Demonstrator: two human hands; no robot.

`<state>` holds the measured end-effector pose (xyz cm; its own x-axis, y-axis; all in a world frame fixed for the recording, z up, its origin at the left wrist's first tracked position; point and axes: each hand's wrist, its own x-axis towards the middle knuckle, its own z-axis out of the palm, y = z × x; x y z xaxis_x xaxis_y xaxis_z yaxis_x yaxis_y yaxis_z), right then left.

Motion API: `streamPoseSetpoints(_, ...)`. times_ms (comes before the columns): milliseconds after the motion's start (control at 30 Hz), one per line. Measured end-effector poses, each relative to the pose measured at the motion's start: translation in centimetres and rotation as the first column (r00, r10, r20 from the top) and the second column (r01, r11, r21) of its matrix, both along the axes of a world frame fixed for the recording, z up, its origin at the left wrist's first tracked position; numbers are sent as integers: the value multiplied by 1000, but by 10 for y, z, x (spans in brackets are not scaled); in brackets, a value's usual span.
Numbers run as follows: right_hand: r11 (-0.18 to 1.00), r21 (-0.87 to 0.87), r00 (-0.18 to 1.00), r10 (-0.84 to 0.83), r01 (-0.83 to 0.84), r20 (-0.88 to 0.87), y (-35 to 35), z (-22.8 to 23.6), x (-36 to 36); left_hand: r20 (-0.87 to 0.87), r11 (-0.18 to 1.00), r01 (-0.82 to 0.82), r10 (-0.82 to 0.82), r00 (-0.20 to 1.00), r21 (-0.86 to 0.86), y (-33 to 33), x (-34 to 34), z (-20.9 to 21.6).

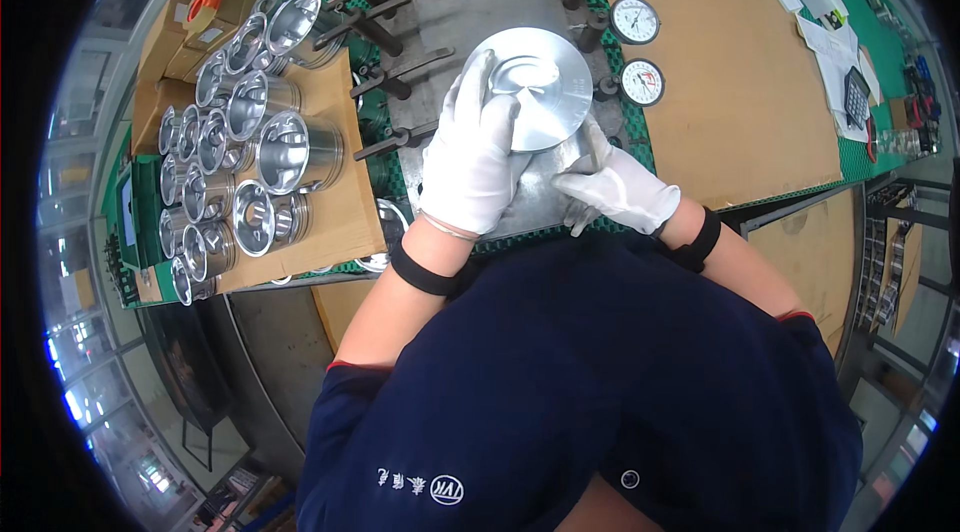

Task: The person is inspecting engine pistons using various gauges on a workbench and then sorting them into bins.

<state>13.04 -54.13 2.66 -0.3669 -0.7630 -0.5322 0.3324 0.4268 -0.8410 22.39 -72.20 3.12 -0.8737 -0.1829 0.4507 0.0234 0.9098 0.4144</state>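
A silver metal piston (560,107) with a round crown and a shallow recess in its middle is held above a grey metal plate. My left hand (475,157), in a white glove, grips it from the left, with fingers lying over the crown's edge. My right hand (622,184), also gloved in white, is at its lower right side, one digit against the rim and the other fingers curled lower down. The piston's underside is mostly hidden by the crown and my hands.
Several shiny pistons (290,154) stand on cardboard at the left. Dark metal posts with arms (400,87) line the plate's left side. Round dial gauges (641,82) sit along its right side, beside a cardboard sheet (745,82). Papers and a calculator (857,97) lie far right.
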Motion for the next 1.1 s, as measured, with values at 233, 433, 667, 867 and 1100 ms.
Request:
streamPoseSetpoints(233,999,25,1000,-26,26,-15,-1,2,1,-44,1000,-17,18,999,16,2,-2,-1)
streamPoseSetpoints(433,998,-53,999,-26,24,-35,-2,-5,0,-66,1000,-24,23,998,-2,2,-3,-3)
streamPoseSetpoints(667,994,104,933,70,-35,-353,-4,-2,-2,-33,999,-49,49,998,13,4,-4,-1)
streamPoseSetpoints(867,986,158,979,76,-46,-191,-7,26,0,-51,999,-44,44,998,7,3,-3,1)
streamPoseSetpoints(1100,975,161,939,197,-156,-282,-15,42,4,132,955,-31,73,989,-295,-1,-10,25)
